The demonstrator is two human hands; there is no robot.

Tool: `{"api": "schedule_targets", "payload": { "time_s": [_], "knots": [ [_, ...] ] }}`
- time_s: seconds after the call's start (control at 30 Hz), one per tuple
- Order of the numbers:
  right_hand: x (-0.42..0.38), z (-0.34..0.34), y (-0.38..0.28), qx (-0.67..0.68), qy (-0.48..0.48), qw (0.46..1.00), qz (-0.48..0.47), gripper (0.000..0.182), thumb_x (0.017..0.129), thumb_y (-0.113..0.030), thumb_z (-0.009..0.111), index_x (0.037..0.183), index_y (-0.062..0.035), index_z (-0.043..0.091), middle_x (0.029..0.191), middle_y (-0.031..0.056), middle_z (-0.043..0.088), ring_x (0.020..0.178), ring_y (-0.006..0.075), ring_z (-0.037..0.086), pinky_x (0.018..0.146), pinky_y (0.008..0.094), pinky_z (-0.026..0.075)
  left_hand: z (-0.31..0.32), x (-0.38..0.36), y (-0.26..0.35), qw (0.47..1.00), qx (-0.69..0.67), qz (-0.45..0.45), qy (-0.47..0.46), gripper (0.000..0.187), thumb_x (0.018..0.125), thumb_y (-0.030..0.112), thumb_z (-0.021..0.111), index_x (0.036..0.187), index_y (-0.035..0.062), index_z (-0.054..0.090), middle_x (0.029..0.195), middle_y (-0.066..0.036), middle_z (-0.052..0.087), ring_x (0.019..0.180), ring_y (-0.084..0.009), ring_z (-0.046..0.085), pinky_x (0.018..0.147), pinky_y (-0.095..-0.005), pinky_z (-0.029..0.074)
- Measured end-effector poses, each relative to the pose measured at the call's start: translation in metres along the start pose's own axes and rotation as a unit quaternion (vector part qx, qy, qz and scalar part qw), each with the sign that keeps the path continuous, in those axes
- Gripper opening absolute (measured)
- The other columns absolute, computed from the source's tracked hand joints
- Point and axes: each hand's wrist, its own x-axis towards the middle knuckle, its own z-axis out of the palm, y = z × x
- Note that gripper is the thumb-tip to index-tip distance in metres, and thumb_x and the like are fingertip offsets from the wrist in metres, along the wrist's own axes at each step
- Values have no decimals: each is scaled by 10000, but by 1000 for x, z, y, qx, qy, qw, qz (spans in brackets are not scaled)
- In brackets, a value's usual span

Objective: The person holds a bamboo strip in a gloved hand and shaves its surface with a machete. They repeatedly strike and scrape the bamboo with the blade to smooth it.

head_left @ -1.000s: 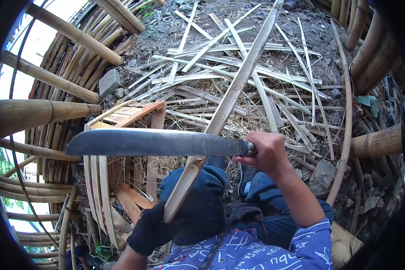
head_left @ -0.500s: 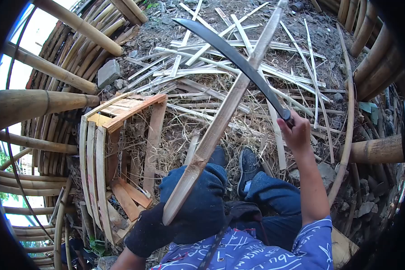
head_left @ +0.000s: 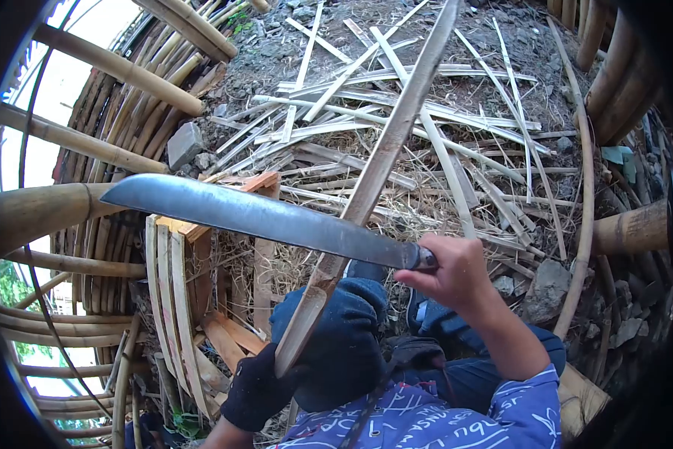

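Note:
My right hand (head_left: 456, 275) is closed round the dark handle of a machete (head_left: 254, 218). Its long grey blade points left and lies across the view over a split bamboo strip (head_left: 381, 161). My left hand (head_left: 260, 389), in a black glove, grips the near end of that strip beside my left knee. The strip slants up and away to the top right, its hollow inner face showing with a node low down. Under the blade's left part stands a wooden crate (head_left: 173, 299) made of slats, partly hidden by the blade.
Several pale split bamboo strips (head_left: 396, 97) lie criss-cross on the soil ahead, among dry shavings (head_left: 419, 213). Bamboo poles (head_left: 119, 71) stick in from the left. A grey block (head_left: 184, 144) sits by them. Stones (head_left: 547, 290) and a long curved pole (head_left: 582, 179) are at the right.
My right hand has come down and slightly left, and the machete has swung from pointing up-left to lying nearly level, its flat side now showing. The left hand still holds the strip.

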Motion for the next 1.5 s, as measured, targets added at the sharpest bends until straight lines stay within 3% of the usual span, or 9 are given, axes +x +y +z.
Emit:
{"api": "schedule_targets", "payload": {
  "time_s": [0.1,0.63,0.7,0.8,0.93,1.13,1.23,1.4,1.5],
  "knots": [
    [7,-1,16,-82,-40,995,-28,640,763,-696,572,575,-101,432,471,41,496,434,212,571,421,334,453,0,-2,2,999,-1,-35,-11,357,743,309,767,849,27,575,587,-158,598,563,-332,640,511,-385,495],
    [23,-11,69,-150,26,983,-107,714,681,-778,568,602,-71,505,486,55,473,454,233,564,439,357,446,-3,-4,1,1000,-4,4,-14,387,743,339,766,847,26,564,593,-168,586,537,-351,617,465,-414,472],
    [25,-8,75,-145,34,981,-120,715,676,-779,570,603,-71,506,487,53,476,450,230,561,440,361,446,-5,-5,4,985,-29,-142,-96,507,706,444,769,984,62,584,816,-221,601,768,-376,628,650,-439,491],
    [16,-12,90,-141,47,984,-95,688,718,-750,563,619,-70,530,490,47,491,441,215,545,442,355,440,-3,-7,1,985,-56,-135,-87,513,705,435,772,999,62,578,808,-229,596,766,-388,624,648,-442,490],
    [8,-37,136,-109,68,976,174,651,844,-669,489,665,-49,573,487,47,501,430,182,488,430,319,353,-5,-8,3,982,-73,-153,-83,518,706,418,776,1023,62,573,805,-236,593,769,-400,619,656,-449,492],
    [-30,-36,131,44,109,965,233,693,850,-691,458,725,-15,543,495,7,452,457,96,486,425,268,334,-3,0,8,984,-68,-132,-99,507,713,388,779,1045,63,576,821,-229,602,785,-414,620,677,-462,495],
    [-58,-27,101,183,83,938,284,660,843,-690,469,746,-39,514,510,-13,464,419,70,466,386,219,342,2,-5,4,997,-32,-61,-31,442,745,320,765,1030,34,585,761,-177,621,694,-327,641,621,-393,501],
    [-84,-14,72,328,56,879,341,582,876,-627,480,721,-66,474,495,-3,463,401,63,467,369,203,360,-13,-9,15,948,-197,-229,-96,279,813,180,710,981,-12,597,675,-96,641,596,-161,633,561,-308,486],
    [-86,-4,67,337,53,878,335,566,881,-606,489,748,-56,493,527,0,480,408,68,469,376,207,370,-14,-16,17,975,-133,-163,-75,294,832,185,699,1024,-16,602,704,-92,641,640,-135,608,589,-309,486]
  ]
}}
